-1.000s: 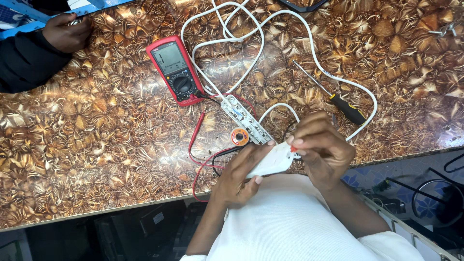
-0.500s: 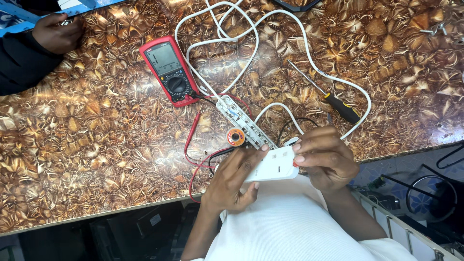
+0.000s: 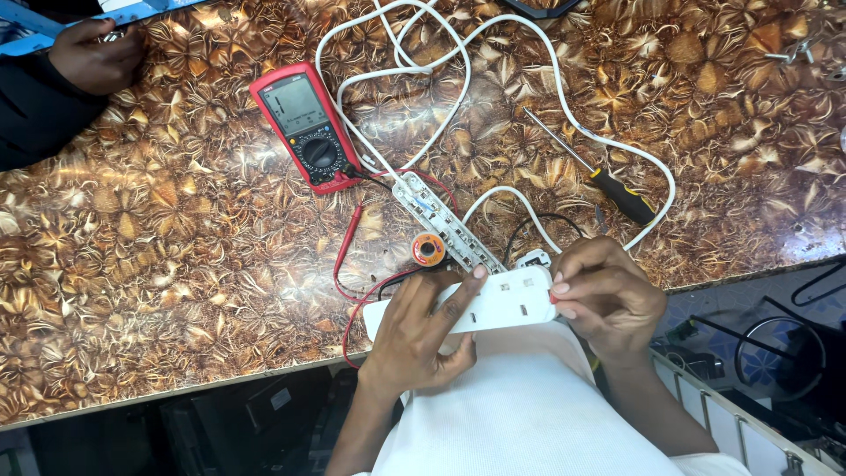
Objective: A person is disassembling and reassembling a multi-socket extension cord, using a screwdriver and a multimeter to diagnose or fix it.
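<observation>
I hold a white socket-strip cover [image 3: 502,300] flat at the table's near edge. My left hand [image 3: 423,330] lies over its left half with fingers spread on top. My right hand [image 3: 608,295] grips its right end. Just behind it lies the strip's open base [image 3: 445,220] with its inner contacts showing, set diagonally. A small spool of solder [image 3: 429,249] sits beside that base. Red and black probe leads [image 3: 348,247] run from a red multimeter [image 3: 304,123] toward my hands.
A white cable [image 3: 458,66] loops across the patterned brown table [image 3: 159,264]. A screwdriver with a black and yellow handle [image 3: 617,192] lies to the right. Another person's hand and dark sleeve [image 3: 88,57] rest at the far left corner.
The white cover has turned from a tilted, bunched hold to lying flat and long across both hands. My left fingers have spread over it.
</observation>
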